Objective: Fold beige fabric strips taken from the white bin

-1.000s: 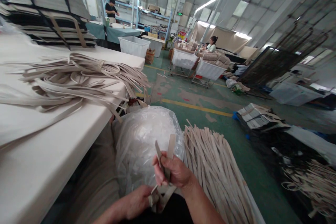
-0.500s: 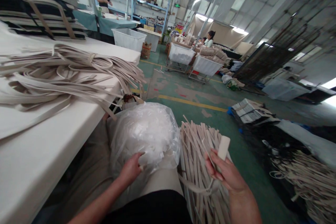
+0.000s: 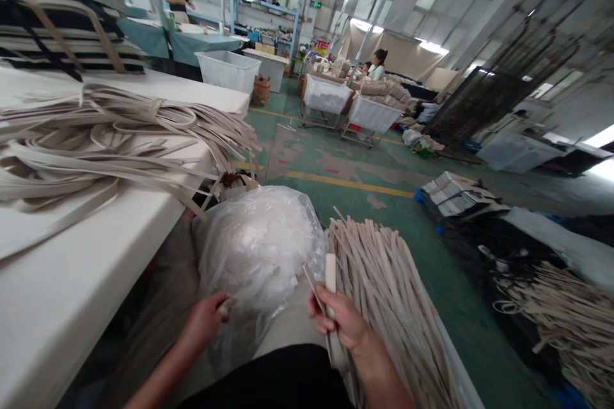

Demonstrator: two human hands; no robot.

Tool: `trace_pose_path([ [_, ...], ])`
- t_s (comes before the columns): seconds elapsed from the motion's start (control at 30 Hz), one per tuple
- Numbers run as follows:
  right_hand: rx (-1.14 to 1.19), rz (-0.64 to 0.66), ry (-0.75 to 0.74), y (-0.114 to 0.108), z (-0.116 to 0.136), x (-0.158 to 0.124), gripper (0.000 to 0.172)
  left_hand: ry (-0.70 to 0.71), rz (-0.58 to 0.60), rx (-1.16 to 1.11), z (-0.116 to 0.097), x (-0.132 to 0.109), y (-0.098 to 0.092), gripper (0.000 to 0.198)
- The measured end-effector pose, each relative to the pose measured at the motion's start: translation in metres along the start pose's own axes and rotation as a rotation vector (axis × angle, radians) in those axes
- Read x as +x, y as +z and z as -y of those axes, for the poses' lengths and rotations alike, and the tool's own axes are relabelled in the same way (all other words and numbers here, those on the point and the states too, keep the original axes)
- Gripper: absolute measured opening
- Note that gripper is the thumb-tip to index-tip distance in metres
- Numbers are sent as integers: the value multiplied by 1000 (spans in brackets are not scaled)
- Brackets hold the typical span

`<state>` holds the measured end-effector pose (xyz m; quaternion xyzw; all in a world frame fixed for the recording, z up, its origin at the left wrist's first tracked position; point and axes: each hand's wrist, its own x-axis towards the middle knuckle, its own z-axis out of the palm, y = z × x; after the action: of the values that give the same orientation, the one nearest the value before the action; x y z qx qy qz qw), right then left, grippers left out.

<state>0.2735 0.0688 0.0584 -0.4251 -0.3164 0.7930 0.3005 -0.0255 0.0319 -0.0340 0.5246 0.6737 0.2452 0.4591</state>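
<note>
My right hand (image 3: 341,318) is closed around a beige fabric strap (image 3: 330,275). Two flat lengths of it stick up past the fingers, and more hangs below the hand. Fingers curled, my left hand (image 3: 204,318) is at the near left side of a clear plastic bag (image 3: 307,223). A small pale piece shows at its fingertips, too blurred to name. White, flat little pieces (image 3: 268,236) fill the bag, which sits by my legs. Just right of the right hand lies a thick bundle of beige straps (image 3: 384,268).
On the left, a white table (image 3: 158,204) carries a tied heap of straps (image 3: 119,115). More straps (image 3: 570,326) lie on the floor at right, near a stacked bundle (image 3: 451,195). White bins (image 3: 326,94) stand farther back, and two people work in the distance.
My right hand has moved left with the strap, from above the strap bundle to the bag's right side. My left hand has drawn back leftward from the bag's front.
</note>
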Motion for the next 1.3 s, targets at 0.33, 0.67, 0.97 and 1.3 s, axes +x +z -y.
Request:
trace_pose_path([
  [0.33,54,258,288,51,-55,52,37,-23,57,-630,-61,-76,-25,39],
  [0.67,-235,128,-200,83,-4,49,43,30,206,-603,-54,-74,-22,43],
  [0.97,-656,127,-304,107,6,57,52,71,58,-512,-59,-57,-16,34],
  [1.3,-758,53,-443,108,42,67,45,-57,187,-621,-52,-67,-11,48],
])
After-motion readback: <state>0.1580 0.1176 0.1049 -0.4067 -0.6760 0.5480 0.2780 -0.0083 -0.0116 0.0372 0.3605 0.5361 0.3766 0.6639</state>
